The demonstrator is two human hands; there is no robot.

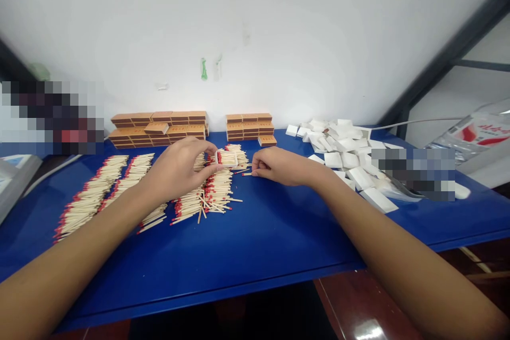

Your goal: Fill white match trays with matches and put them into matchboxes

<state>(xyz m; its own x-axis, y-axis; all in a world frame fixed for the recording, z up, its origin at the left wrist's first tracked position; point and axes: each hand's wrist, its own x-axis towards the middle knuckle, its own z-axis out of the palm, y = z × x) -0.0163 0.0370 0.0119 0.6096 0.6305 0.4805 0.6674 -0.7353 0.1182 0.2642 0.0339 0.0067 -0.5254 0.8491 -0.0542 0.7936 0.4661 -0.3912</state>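
Keeping stray sticks out of our grip matters first: a few loose matches (200, 213) lie crosswise at the near end of the match pile (220, 187). Farther in, our right hand (274, 164) pinches what looks like a single match (247, 174) between thumb and fingertips, its head to the left. Left of it, our left hand (177, 164) grips a small white tray (236, 159) of matches by its left end, thumb near, finger far. We do well to hold it level and squeeze lightly, since it probably bends easily, and to align heads leftward. Orange matchboxes (151, 138) stand stacked at the far side.
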